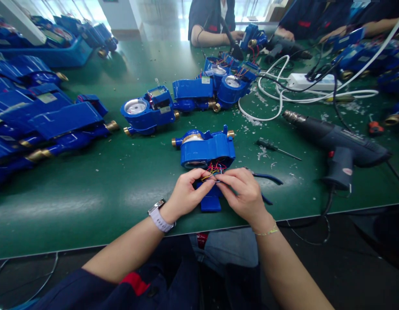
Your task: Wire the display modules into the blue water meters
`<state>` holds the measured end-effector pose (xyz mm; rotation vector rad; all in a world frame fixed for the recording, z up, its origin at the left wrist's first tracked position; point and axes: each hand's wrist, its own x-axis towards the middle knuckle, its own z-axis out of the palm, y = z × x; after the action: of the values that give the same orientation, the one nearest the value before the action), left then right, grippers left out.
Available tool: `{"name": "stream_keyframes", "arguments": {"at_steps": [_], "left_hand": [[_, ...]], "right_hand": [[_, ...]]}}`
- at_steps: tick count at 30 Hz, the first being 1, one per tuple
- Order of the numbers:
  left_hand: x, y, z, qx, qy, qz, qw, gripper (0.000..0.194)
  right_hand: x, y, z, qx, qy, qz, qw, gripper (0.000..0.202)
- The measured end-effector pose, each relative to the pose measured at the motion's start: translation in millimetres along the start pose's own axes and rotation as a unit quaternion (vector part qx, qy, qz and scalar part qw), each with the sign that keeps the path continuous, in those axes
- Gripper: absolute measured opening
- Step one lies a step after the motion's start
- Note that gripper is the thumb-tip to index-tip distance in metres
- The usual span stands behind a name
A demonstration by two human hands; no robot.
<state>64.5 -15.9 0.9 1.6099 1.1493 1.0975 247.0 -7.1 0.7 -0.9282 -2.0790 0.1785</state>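
Two hands (217, 193) pinching thin wires (215, 168), blue meter (206, 148) just beyond, pliers (267, 176) partly behind right hand

the bench (122, 181) has a smooth, glossy green surface that mirrors the light, and the meter housings (206, 148) look like shiny blue plastic, their end fittings (112, 125) brassy metal. the heat gun (335, 140) has a duller dark plastic body and a metallic nozzle (294, 117), while the watch strap (160, 219) looks matt and smooth and the sleeve (86, 288) is dark cloth.
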Motion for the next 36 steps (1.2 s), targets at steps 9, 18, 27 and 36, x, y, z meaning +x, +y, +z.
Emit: {"name": "stream_keyframes", "arguments": {"at_steps": [9, 18, 27, 36], "left_hand": [[-1.2, -1.2, -1.6, -0.039, -0.022, -0.042, 0.998, 0.024], [-0.1, -2.0, -1.9, -0.035, -0.033, -0.034, 0.998, 0.021], [1.6, -2.3, -4.9, -0.083, -0.038, -0.07, 0.993, 0.022], [3.7, -2.9, -2.6, -0.089, -0.01, -0.088, 0.992, 0.032]], "right_hand": [[-0.1, 15.5, -7.0, -0.038, 0.066, 0.011, 0.997, 0.009], [6.3, 9.9, 5.7, -0.086, 0.002, -0.033, 0.996, 0.009], [17.2, 23.6, 6.4, -0.143, -0.01, -0.032, 0.989, 0.016], [9.0, 14.3, 11.0, 0.007, 0.019, 0.011, 1.0, 0.012]]}}
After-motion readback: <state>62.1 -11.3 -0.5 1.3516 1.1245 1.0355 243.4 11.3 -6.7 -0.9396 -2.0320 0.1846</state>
